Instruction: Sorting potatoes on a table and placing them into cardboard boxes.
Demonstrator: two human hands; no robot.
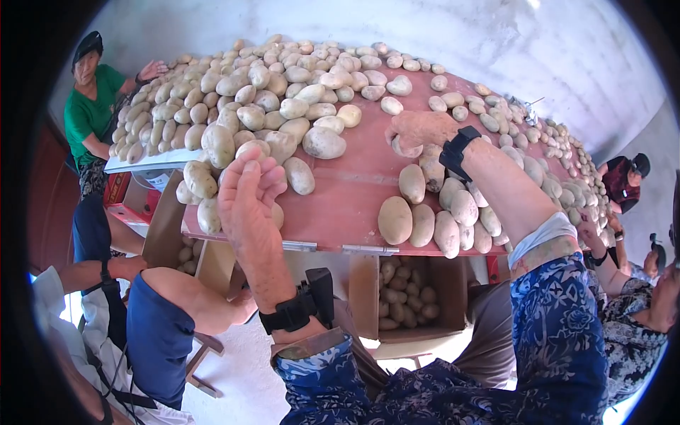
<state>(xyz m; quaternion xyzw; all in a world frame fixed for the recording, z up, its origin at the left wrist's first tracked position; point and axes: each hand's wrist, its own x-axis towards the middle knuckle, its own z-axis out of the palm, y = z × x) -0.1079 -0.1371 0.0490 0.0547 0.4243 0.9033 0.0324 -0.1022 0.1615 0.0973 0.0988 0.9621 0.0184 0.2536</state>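
My right hand (425, 128) reaches over the red tabletop (356, 186), its fingers curled on a potato (407, 150) that they partly hide. Below it, a group of larger potatoes (449, 212) lies along the table's near edge. My left hand (251, 199) is held up at the near left, palm turned inward and fingers loosely bent, with nothing seen in its grasp. Several potatoes (209, 215) lie close beside and behind it. Beyond stretches a big heap of potatoes (255, 95) of mixed sizes.
Under the table, a cardboard box (364, 297) holds potatoes; another open box (164, 223) stands left. Smaller potatoes (531, 133) spread rightwards. A person in green (95, 101) sits at the far left, another person's knee (186, 297) is close by, and co-workers (632, 319) sit right.
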